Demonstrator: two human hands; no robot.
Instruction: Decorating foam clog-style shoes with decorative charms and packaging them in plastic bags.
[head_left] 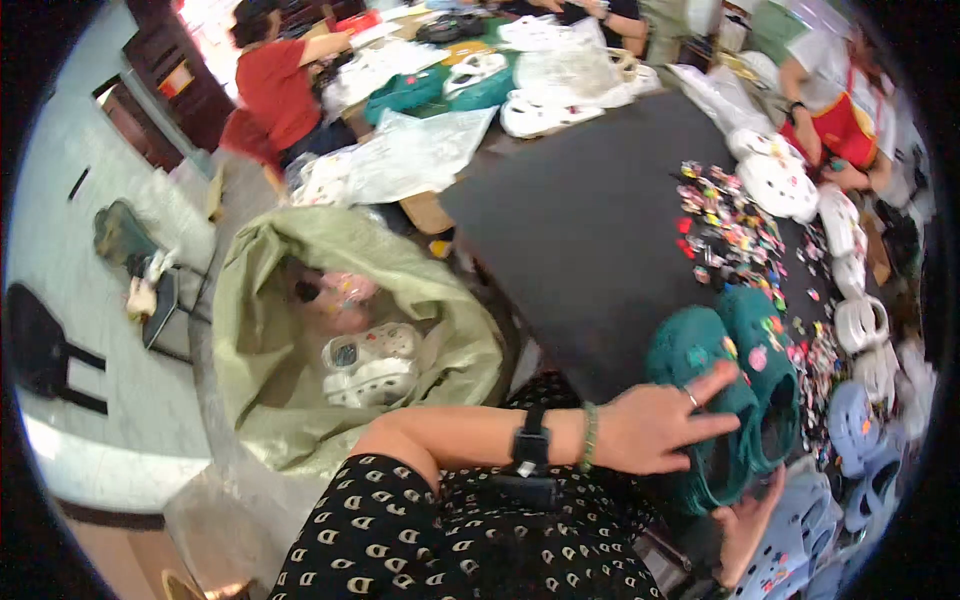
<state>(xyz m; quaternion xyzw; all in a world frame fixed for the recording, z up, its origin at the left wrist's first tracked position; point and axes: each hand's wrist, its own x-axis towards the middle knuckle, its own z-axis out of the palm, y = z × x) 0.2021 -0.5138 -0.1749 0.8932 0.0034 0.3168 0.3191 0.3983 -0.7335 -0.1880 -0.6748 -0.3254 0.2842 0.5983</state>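
A pair of dark green clogs with small coloured charms on their uppers rests side by side at the near right edge of the dark table. My left hand reaches across over the nearer clog, fingers spread, a ring on one of them. Some of its fingertips overlap the clog's strap and opening; whether they press on it I cannot tell. Just below the clogs' heels is my right hand, thumb and a finger apart; I see nothing held in it. Its other fingers are partly hidden.
Loose charms cover the table's right side. White clogs and blue clogs line the right edge. A green sack holding clogs stands at left. Co-workers, one in a red shirt, sit around the table near more clogs and plastic bags.
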